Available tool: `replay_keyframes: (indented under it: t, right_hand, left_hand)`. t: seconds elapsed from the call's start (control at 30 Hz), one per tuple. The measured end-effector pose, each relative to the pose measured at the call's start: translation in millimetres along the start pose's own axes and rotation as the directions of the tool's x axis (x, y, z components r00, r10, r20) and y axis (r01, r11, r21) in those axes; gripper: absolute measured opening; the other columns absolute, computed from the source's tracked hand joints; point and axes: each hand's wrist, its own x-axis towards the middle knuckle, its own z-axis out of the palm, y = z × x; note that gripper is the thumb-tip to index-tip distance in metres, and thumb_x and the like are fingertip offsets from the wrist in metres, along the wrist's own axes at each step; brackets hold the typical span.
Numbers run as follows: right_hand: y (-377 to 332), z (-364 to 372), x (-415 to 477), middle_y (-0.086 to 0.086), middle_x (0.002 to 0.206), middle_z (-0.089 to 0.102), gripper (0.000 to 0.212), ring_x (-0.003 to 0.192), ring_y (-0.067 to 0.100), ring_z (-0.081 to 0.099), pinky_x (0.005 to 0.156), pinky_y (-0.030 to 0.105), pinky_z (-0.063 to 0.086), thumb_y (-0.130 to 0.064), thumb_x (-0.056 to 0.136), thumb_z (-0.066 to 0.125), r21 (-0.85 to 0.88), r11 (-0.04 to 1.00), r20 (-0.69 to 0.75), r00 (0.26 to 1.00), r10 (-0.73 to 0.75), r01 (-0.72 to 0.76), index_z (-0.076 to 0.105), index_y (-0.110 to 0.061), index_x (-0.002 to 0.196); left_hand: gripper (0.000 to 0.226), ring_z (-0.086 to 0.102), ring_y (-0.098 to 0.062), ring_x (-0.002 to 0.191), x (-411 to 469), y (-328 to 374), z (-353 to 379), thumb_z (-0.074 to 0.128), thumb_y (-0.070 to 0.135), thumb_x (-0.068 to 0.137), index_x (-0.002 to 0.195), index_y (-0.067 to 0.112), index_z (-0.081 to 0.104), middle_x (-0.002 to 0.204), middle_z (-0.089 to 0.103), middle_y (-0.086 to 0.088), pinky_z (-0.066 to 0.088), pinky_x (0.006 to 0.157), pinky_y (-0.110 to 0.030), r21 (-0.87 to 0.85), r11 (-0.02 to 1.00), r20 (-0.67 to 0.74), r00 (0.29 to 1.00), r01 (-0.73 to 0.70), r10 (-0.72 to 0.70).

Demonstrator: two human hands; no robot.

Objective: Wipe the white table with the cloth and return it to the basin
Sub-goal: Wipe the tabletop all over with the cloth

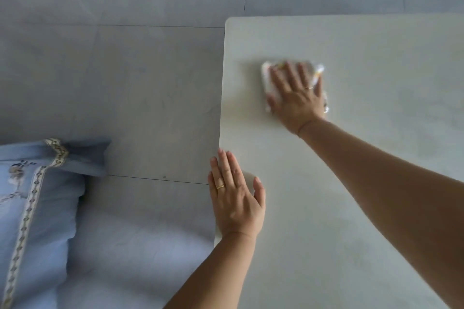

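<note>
Pressing a crumpled white patterned cloth (266, 78) flat-palmed, right hand (297, 98) spreads fingers on white rectangular table (351, 183); left hand (236, 198) rests flat, empty.

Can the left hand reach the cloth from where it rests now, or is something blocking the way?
Probably yes. The left hand lies flat at the table edge, and only bare tabletop separates it from the cloth. The right hand covers most of the cloth, though.

white table (351, 183), cloth (266, 78) and hands on it

Bare forearms, no sleeves; gold ring on left hand (236, 198), thin ring on right hand (297, 98).
</note>
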Motion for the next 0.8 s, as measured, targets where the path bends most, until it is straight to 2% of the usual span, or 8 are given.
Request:
replay_keyframes:
  t: [0.1,0.17,0.27,0.37,0.47,0.53,0.67,0.8]
  right_hand:
    - [-27,2,-3,-0.004,0.161,-0.004,0.063,0.147,0.025,-0.009,0.113,0.057,-0.013,-0.054,0.094,0.022,0.084,0.960,-0.026,0.962,0.271,-0.268,0.001,-0.037,0.151]
    - [-61,9,-23,-0.003,0.161,-0.004,0.063,0.147,0.026,-0.010,0.112,0.058,-0.015,-0.054,0.093,0.021,0.052,0.999,-0.002,1.000,0.009,-0.009,0.000,-0.037,0.150]
    - [-53,7,-33,-0.005,0.161,0.002,0.062,0.148,0.023,-0.003,0.115,0.054,-0.006,-0.058,0.093,0.022,-0.057,0.905,0.088,0.905,-0.417,0.422,0.005,-0.038,0.150]
    - [-7,-3,0,-0.005,0.161,0.001,0.063,0.148,0.021,-0.004,0.116,0.050,-0.005,-0.057,0.095,0.026,-0.026,0.991,0.027,0.991,-0.129,0.129,0.005,-0.038,0.150]
    - [-10,-5,17,-0.004,0.161,-0.005,0.062,0.147,0.023,-0.011,0.114,0.053,-0.013,-0.054,0.095,0.023,0.114,0.947,-0.005,0.953,0.304,-0.301,0.001,-0.037,0.150]
    - [-42,0,13,-0.003,0.161,-0.007,0.063,0.146,0.025,-0.013,0.112,0.056,-0.016,-0.052,0.094,0.022,0.096,0.971,-0.016,0.975,0.221,-0.219,-0.001,-0.036,0.151]
    - [-34,-3,17,-0.005,0.161,0.000,0.062,0.148,0.022,-0.004,0.116,0.052,-0.005,-0.057,0.095,0.024,-0.055,0.952,0.035,0.954,-0.299,0.301,0.003,-0.038,0.150]
    - [9,-12,62,-0.005,0.161,0.000,0.061,0.148,0.021,-0.005,0.116,0.051,-0.008,-0.056,0.095,0.024,0.049,0.994,-0.016,0.995,0.096,-0.095,0.005,-0.037,0.151]
  left_hand:
    - [0.070,0.031,-0.037,0.139,0,-1,1,0.029,0.042,0.089,0.146,0.001,0.028,0.156,0.023,-0.016,0.030,0.112,-0.050,0.026,0.999,0.002,1.000,-0.020,0.020]
    - [0.069,0.031,-0.038,0.139,1,-2,2,0.029,0.040,0.090,0.146,0.002,0.030,0.155,0.025,-0.014,0.028,0.112,-0.052,0.038,0.999,-0.004,1.000,-0.029,0.030]
    - [0.067,0.027,-0.035,0.141,0,-1,1,0.029,0.040,0.090,0.146,0.004,0.031,0.155,0.026,-0.011,0.019,0.114,-0.055,0.059,0.997,-0.007,0.998,-0.056,0.057]
    - [0.065,0.024,-0.031,0.143,4,-6,-1,0.030,0.040,0.091,0.146,0.004,0.032,0.155,0.026,-0.011,0.013,0.114,-0.053,0.067,0.988,-0.034,0.989,-0.139,0.141]
    - [0.066,0.022,-0.028,0.144,31,-6,-8,0.034,0.040,0.091,0.146,0.004,0.031,0.155,0.027,-0.012,0.010,0.116,-0.047,0.058,0.978,-0.090,0.974,-0.202,0.207]
    - [0.065,0.023,-0.030,0.144,61,1,-15,0.035,0.039,0.092,0.146,0.002,0.030,0.154,0.028,-0.014,0.011,0.117,-0.046,0.046,0.986,-0.122,0.979,-0.161,0.166]
    - [0.070,0.011,-0.027,0.147,102,17,-12,0.033,0.046,0.096,0.149,0.001,0.017,0.157,0.018,-0.015,0.003,0.119,-0.041,0.034,0.993,-0.066,0.991,-0.116,0.119]
    - [0.074,0.016,-0.028,0.146,108,17,-4,0.027,0.050,0.093,0.149,0.002,0.020,0.157,0.019,-0.015,0.011,0.119,-0.042,0.040,0.991,-0.091,0.987,-0.131,0.134]
